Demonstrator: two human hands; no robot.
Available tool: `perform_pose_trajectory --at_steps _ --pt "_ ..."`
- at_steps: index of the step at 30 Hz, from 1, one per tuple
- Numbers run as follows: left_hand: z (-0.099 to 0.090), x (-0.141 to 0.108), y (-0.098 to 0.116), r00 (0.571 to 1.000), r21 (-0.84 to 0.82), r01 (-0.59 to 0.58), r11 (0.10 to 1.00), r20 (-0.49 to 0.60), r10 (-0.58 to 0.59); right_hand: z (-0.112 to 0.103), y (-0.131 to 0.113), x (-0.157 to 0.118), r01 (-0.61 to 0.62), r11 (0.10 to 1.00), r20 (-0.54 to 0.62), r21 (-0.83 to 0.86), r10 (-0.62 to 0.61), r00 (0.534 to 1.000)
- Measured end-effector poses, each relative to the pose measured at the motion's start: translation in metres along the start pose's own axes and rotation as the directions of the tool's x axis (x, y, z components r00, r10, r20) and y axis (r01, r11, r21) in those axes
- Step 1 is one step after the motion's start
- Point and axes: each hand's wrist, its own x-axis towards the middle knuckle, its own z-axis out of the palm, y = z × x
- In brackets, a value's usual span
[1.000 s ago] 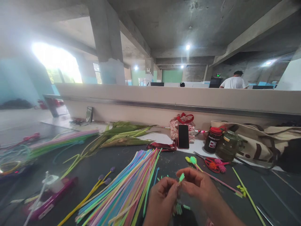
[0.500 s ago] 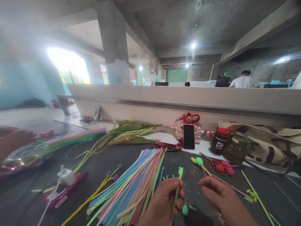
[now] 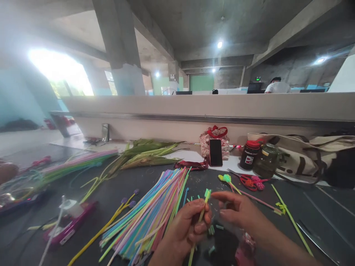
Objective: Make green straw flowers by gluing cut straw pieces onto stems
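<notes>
My left hand (image 3: 191, 221) is closed around a thin yellow-green straw-like stem (image 3: 201, 216), which stands tilted with its lower end towards me. Bright green short pieces (image 3: 207, 193) sit at the stem's top, just above my thumb and forefinger. Close to that tip, on its right, is my right hand (image 3: 238, 212), fingers apart and nothing visible between them. Its forefinger is nearly at the green tip; I cannot tell whether they touch. Short cut green pieces (image 3: 212, 229) lie on the dark table beneath my hands. A large bundle of pastel straw-like sticks (image 3: 155, 210) lies to the left.
Right of my hands are red-handled scissors (image 3: 248, 182), a green-headed stem (image 3: 226, 178) and a long yellow-green stick (image 3: 292, 220). Behind stand a phone (image 3: 215, 152), a red-lidded jar (image 3: 249, 155) and a glass jar (image 3: 266, 160). Corn husks (image 3: 149, 153) and a pink power strip (image 3: 69, 225) lie left.
My right hand has moved left to the stem's green tip. My left hand still holds the stem. The whole view has shifted slightly, and a pink item now shows below my right wrist.
</notes>
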Motion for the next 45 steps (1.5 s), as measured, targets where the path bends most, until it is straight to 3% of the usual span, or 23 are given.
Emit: perform_pose_trajectory --at_steps 3,6,11,18,21,25,27,31,38,45 --pt "-0.002 0.001 -0.002 0.999 0.024 -0.033 0.999 -0.041 0.034 0.014 -0.012 0.006 0.06 0.989 0.039 -0.135 -0.056 0.998" --pt "-0.005 0.003 -0.001 0.997 0.012 -0.066 0.998 -0.043 0.067 0.013 -0.015 0.01 0.077 0.961 -0.007 -0.267 -0.082 0.997" --pt "-0.01 0.004 0.004 0.998 -0.018 -0.059 0.998 -0.018 0.059 -0.015 -0.008 0.002 0.057 0.944 -0.038 -0.325 -0.073 0.997" --pt "-0.016 -0.003 0.016 0.988 -0.109 -0.122 0.986 0.083 0.132 -0.059 0.018 -0.02 -0.002 0.838 -0.157 -0.546 -0.1 0.983" --pt "-0.021 -0.009 0.025 0.96 -0.166 -0.214 0.963 0.146 0.239 -0.075 0.026 -0.023 -0.03 0.806 -0.197 -0.591 -0.108 0.974" --pt "-0.029 -0.017 0.04 0.881 -0.265 -0.356 0.896 0.225 0.416 -0.091 0.03 -0.026 -0.054 0.771 -0.239 -0.634 -0.13 0.962" --pt "-0.031 -0.02 0.045 0.869 -0.29 -0.382 0.877 0.211 0.448 -0.095 0.028 -0.028 -0.066 0.763 -0.253 -0.643 -0.13 0.959" --pt "-0.029 -0.02 0.041 0.874 -0.267 -0.348 0.898 0.253 0.414 -0.085 0.016 -0.027 -0.058 0.783 -0.242 -0.619 -0.12 0.963" --pt "-0.02 -0.008 0.014 0.913 -0.09 -0.187 0.978 0.353 0.207 -0.031 -0.008 -0.009 0.098 0.858 -0.115 -0.504 -0.179 0.977" --pt "-0.018 0.0 -0.002 0.939 -0.01 -0.125 0.992 0.321 0.121 -0.006 -0.013 0.003 0.216 0.885 0.068 -0.412 -0.207 0.976"
